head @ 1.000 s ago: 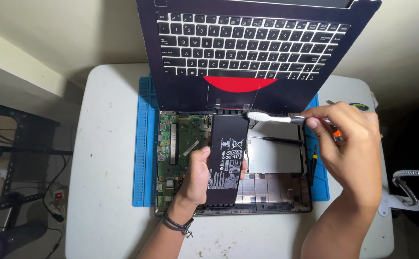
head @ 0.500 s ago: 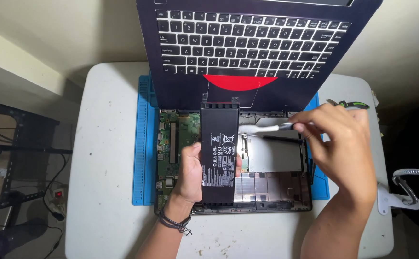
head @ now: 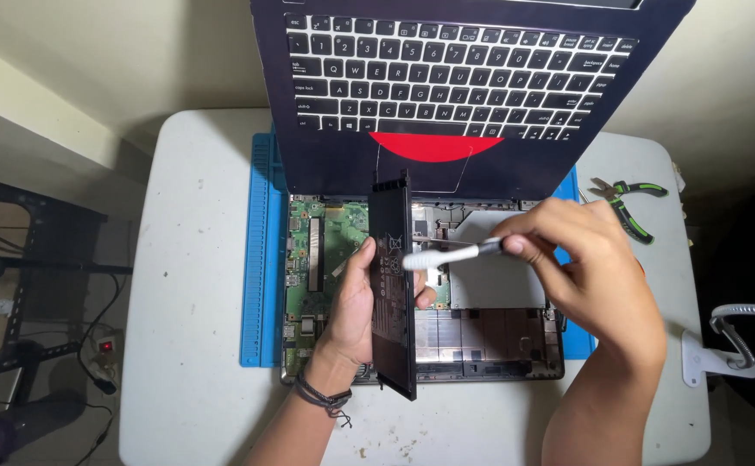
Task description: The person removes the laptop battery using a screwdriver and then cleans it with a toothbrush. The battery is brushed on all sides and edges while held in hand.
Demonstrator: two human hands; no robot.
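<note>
A: Start wide. What is laid out here?

B: A white table [head: 196, 259] carries a blue work mat [head: 259, 259], and on the mat lies an opened laptop base [head: 489, 345]. Its keyboard half [head: 464, 78] stands raised behind, keys facing the camera. The green circuit board [head: 330, 250] sits bare on the left of the base. Green-handled pliers [head: 628, 203] lie apart at the right of the table.

A: And the battery?

B: The flat black battery pack [head: 394, 285] is tipped up on its long edge over the middle of the base, its lower end near the front rim of the base.

A: How is it best handled at this point?

B: I would judge: keep it steady on edge, grip by the rims, not flex it, and work the brush in light strokes away from the board, so dirt does not drop on the bare parts.

A: The hands?

B: The left hand [head: 356, 302] comes up from below, wrist straight, fingers wrapped round the pack from the left, thumb on its face; it grips firmly. The right hand [head: 589, 267] reaches in from the right, wrist bent inward, fingers pinched shut on the dark handle of a white-headed brush [head: 446, 255], whose head meets the pack's face.
</note>
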